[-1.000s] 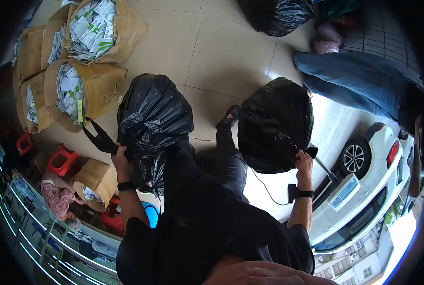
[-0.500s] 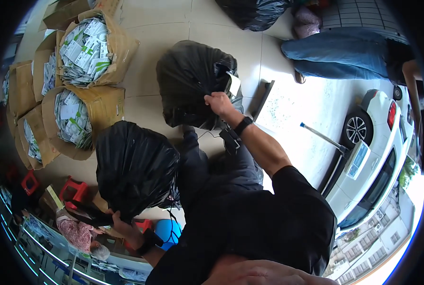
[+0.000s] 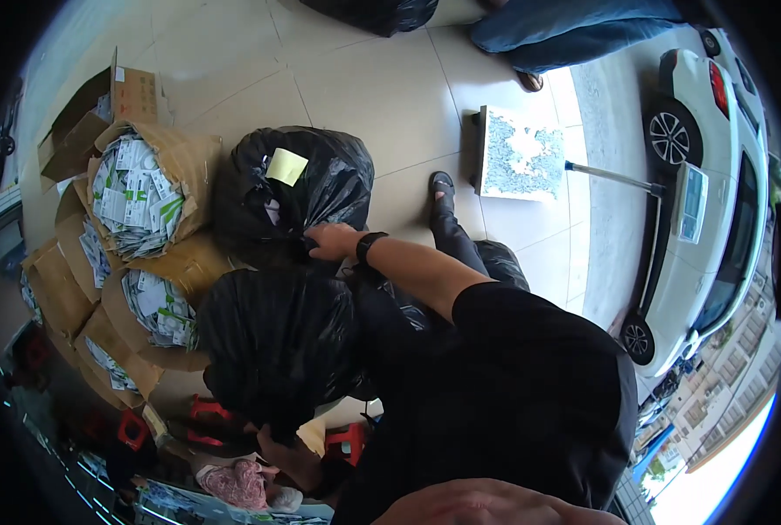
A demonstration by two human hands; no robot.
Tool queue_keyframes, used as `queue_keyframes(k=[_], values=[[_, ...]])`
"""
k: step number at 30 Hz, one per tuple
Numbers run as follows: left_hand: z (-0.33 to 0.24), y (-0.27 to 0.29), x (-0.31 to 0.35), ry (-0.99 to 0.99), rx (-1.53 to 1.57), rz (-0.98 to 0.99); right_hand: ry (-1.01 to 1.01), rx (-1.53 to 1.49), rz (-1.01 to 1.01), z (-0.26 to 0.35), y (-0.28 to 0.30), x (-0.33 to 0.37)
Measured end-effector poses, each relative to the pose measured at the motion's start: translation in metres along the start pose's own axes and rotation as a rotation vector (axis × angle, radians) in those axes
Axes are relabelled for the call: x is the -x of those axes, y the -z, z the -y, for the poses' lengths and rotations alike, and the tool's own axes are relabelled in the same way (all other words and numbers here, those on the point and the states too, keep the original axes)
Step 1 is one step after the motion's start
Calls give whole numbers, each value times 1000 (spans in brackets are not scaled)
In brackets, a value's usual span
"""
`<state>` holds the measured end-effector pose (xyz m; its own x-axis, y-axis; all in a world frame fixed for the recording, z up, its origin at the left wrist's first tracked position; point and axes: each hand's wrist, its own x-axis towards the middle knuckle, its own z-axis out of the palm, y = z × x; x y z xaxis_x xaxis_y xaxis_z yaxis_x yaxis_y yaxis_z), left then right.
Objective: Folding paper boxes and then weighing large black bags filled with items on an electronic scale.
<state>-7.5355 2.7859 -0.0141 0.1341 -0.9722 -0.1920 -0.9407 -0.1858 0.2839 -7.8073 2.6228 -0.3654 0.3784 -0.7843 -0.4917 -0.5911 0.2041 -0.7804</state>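
My right hand [image 3: 331,241], with a dark watch on its wrist, grips the plastic at the near side of a full black bag [image 3: 320,175]. That bag has a yellow note stuck on top and sits on the tiled floor beside the paper sacks. A second full black bag [image 3: 277,350] hangs close against my body. My left hand [image 3: 284,448] holds it from underneath, with the fingers closed in the plastic. My black shirt hides my left arm.
Brown paper sacks and cardboard boxes [image 3: 146,197] stuffed with white and green packets stand to the left. A platform scale [image 3: 517,153] lies on the floor, with a white car [image 3: 714,175] beyond it. Another person's jeans-clad leg [image 3: 574,31] and another black bag [image 3: 373,10] are at the top. Red stools [image 3: 347,437] are near my feet.
My right hand has swung the noted bag leftward down next to the paper sacks. The other bag stays in my left hand, now closer to my body.
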Motion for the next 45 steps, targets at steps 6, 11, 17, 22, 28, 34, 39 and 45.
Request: queue_keyframes(k=[6,11,17,22,28,34,39,45], values=[[-103,-58,-23,511,1160,-48,-250,-148,67,-73,49,208],[-231,-68,-11,167,1089,68,-343,-365,-274,-149,39,354],[-404,-133,-2,188,1201,357,-541,-686,-607,-207,35,510],[-529,-254,1,99,1113,598,-773,-1169,-969,-235,-8,616],[-648,-440,28,-123,976,786,-1036,-1478,-1290,-214,-112,665],[-758,-579,78,-226,792,1017,-1361,-1584,-1341,-127,-220,642],[-817,-654,131,-400,479,1152,-1427,-1830,-1240,-61,-247,599],[-806,-754,144,-533,329,1212,-1325,-2033,-1306,-68,-224,566]])
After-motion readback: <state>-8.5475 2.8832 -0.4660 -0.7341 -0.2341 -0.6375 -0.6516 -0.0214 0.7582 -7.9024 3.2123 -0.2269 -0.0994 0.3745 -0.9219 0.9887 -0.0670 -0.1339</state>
